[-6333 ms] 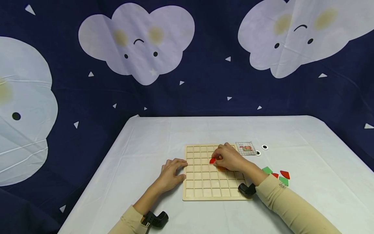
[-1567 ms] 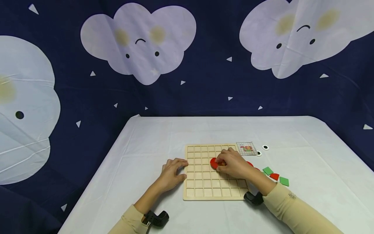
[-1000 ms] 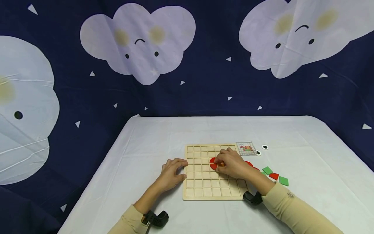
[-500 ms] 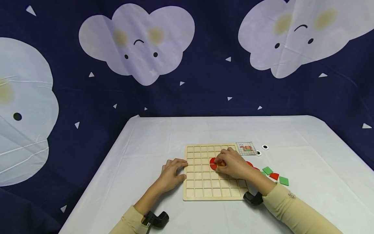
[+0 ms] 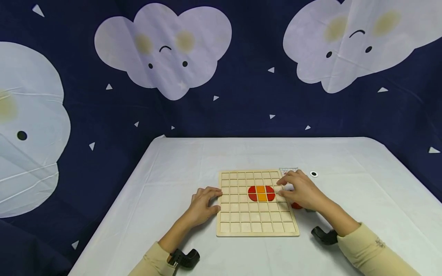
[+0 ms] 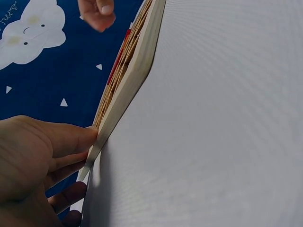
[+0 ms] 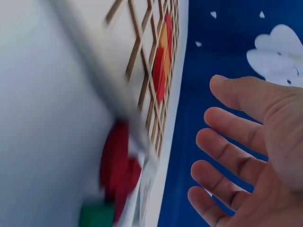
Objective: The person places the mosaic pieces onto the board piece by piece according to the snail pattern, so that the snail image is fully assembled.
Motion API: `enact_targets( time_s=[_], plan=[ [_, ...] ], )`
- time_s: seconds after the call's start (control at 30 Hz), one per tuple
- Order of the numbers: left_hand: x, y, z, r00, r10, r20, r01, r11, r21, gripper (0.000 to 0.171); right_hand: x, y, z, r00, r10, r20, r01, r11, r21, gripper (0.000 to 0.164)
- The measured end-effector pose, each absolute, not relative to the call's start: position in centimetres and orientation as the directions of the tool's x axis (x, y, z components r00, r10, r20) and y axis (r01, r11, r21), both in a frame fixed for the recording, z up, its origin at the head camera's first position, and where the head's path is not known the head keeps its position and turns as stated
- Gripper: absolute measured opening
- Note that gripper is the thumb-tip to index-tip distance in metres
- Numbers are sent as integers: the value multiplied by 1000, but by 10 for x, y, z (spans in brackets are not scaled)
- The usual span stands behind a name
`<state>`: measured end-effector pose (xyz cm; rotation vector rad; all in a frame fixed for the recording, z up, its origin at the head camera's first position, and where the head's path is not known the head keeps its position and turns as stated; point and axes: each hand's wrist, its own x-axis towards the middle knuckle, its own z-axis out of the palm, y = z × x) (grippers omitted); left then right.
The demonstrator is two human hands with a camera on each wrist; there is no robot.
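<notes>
A pale wooden grid board (image 5: 241, 226) lies on the white table. Set in its cells are red rounded pieces (image 5: 252, 193) on the left, orange squares (image 5: 261, 193) in the middle and more red rounded pieces (image 5: 270, 193) on the right, together making an oval. My left hand (image 5: 203, 205) rests against the board's left edge, thumb and fingertips touching it. Over the right edge of the board hovers my right hand (image 5: 302, 189), its fingers loosely extended with nothing between them. In the right wrist view, that palm and its spread fingers are apart from the board.
Loose red pieces (image 7: 115, 161) and a green piece (image 7: 96, 215) lie beside the board's right side, mostly hidden from the head view by my right hand. A pattern card (image 5: 288, 169) sits behind it, partly covered. A white disc with a black centre (image 5: 313, 174) lies farther right.
My right hand has let go of the pieces on the board and moved right, uncovering the red and orange oval. Earlier, red pieces joined the grid. My left hand stays put.
</notes>
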<state>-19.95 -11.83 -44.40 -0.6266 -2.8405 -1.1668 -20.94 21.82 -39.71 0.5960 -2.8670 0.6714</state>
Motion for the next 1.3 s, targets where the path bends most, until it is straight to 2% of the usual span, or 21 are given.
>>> enact_targets(
  time_s=[0.27, 0.47, 1.3],
  plan=[
    [-201, -118, -445, -915, 365, 169, 380, 646, 662, 39, -187, 265, -400, -950, -247, 190, -304, 869, -391, 24],
    [-200, -118, -444, -917, 364, 164, 375, 645, 666, 39, -173, 283, -414, -947, -252, 198, -309, 884, -350, 22],
    [-201, -117, -445, -920, 350, 175, 374, 654, 658, 39, -174, 291, -431, -956, -243, 164, -286, 898, -335, 20]
  ],
)
